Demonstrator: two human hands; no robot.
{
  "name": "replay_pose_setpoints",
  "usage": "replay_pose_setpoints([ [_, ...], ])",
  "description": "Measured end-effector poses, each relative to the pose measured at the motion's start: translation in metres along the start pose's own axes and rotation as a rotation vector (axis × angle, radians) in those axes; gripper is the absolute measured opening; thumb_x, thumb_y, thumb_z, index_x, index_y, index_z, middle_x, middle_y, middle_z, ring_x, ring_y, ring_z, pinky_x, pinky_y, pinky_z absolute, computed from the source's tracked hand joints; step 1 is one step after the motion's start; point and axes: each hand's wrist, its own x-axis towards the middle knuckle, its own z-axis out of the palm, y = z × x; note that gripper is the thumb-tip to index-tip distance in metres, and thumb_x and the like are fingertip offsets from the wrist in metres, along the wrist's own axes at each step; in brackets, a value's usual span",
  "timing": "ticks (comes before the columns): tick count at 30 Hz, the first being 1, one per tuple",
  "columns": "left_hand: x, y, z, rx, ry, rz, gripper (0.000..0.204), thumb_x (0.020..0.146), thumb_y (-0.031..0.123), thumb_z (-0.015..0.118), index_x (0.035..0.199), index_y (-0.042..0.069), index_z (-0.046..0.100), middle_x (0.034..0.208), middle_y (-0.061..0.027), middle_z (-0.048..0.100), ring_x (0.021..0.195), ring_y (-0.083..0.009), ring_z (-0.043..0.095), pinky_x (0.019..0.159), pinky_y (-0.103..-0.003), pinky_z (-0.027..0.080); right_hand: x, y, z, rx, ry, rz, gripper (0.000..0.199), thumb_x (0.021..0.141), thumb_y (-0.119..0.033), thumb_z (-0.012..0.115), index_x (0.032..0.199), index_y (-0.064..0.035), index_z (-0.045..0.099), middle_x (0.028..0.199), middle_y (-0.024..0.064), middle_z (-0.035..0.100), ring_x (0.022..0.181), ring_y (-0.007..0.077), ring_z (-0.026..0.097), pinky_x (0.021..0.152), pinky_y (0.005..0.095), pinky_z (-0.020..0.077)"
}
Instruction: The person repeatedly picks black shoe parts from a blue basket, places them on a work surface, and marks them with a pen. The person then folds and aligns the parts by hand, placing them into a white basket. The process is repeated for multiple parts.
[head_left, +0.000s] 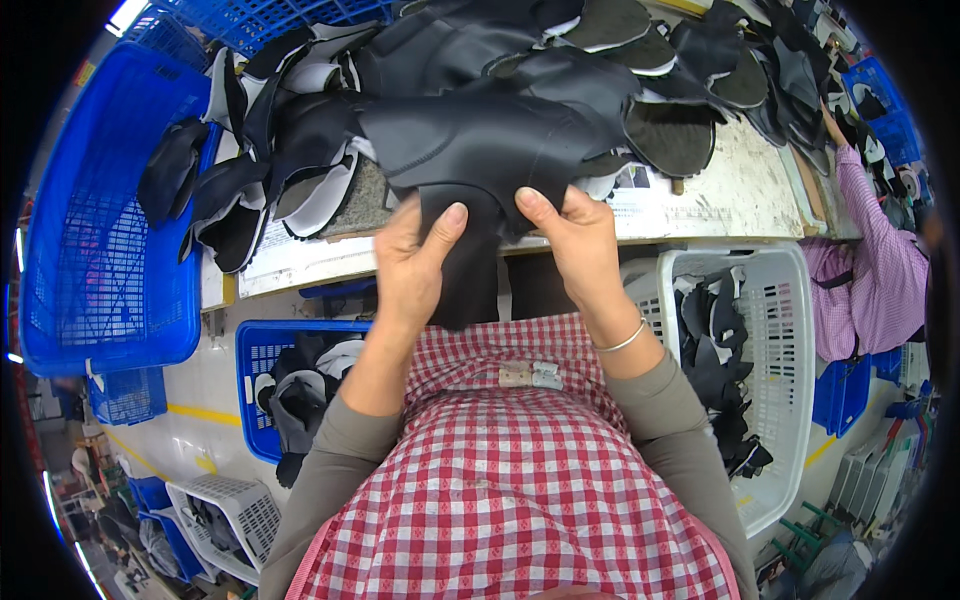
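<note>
Hands meet at the centre of my view: left hand (pixel 410 265) and right hand (pixel 572 240) both pinch the lower edge of one black neoprene piece (pixel 480 160), thumbs on top, fingers curled under and closed on the material. The piece lies at 12 o'clock from the hands, draped over the front edge of the workbench (pixel 730 195), its narrow tail hanging toward the red checked apron (pixel 510 500).

Handling judgement: the piece looks soft, limp and light, with a matte, slightly grippy skin; it folds rather than holds shape. I judge the best hold to be along the edge, at two points apart, as the hands do now, so the panel stays spread.

Count:
- Hands of the operator: two; one bracelet on the right wrist.
- Piece in hand: one.
- Pile of similar black pieces (pixel 640 70) on the bench at 12 to 1 o'clock: too overlapped to count.
- Blue crates: one large (pixel 100 250) at 9 o'clock, one smaller (pixel 255 350) at 7 o'clock holding dark pieces.
- White basket (pixel 790 400) at 4 o'clock: one, part filled.
- Co-worker's pink sleeve (pixel 870 260) at 3 o'clock: one.
</note>
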Motion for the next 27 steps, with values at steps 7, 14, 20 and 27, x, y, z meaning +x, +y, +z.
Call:
replay_pose_setpoints([
  [7,0.028,0.028,-0.014,0.258,-0.059,-0.086,0.026,0.105,0.022,0.062,0.104,-0.003,0.071,0.095,-0.0014,0.070,0.086,-0.0071,0.059,0.077,-0.024,0.048,-0.001,-0.004,-0.002,-0.150,-0.073,0.029,0.030,0.095,-0.021,0.078,0.075,-0.0021,0.067,0.072,-0.0076,0.061,0.068,0.0012,0.050,0.058,0.0228,0.0438],
  [14,-0.014,-0.001,-0.034,0.573,-0.478,0.138,0.048,0.108,0.024,0.052,0.147,-0.005,0.047,0.145,-0.0150,0.055,0.130,-0.0244,0.054,0.112,-0.037,0.041,-0.011,-0.004,-0.035,-0.091,-0.073,0.056,0.025,0.094,-0.022,0.079,0.089,0.0020,0.074,0.079,-0.0049,0.068,0.077,0.0017,0.058,0.068,0.0241,0.0519],
  [20,-0.034,-0.019,-0.035,-0.286,-0.232,-0.318,0.050,0.106,0.032,0.058,0.144,0.000,0.051,0.146,-0.0151,0.056,0.138,-0.0304,0.052,0.117,-0.050,0.040,-0.025,0.003,-0.056,0.113,-0.069,0.039,0.029,0.093,-0.026,0.080,0.080,-0.0011,0.071,0.073,-0.0056,0.064,0.071,0.0010,0.052,0.060,0.0230,0.0455],
  [27,-0.047,-0.022,-0.015,-0.405,-0.088,-0.539,0.047,0.093,0.006,0.070,0.138,-0.001,0.057,0.132,-0.0154,0.066,0.117,-0.0293,0.068,0.102,-0.046,0.056,-0.036,0.004,-0.070,0.030,-0.152,-0.002,0.032,0.093,-0.028,0.079,0.102,0.0022,0.075,0.083,0.0050,0.075,0.080,0.0053,0.063,0.076,0.0291,0.0531],
])
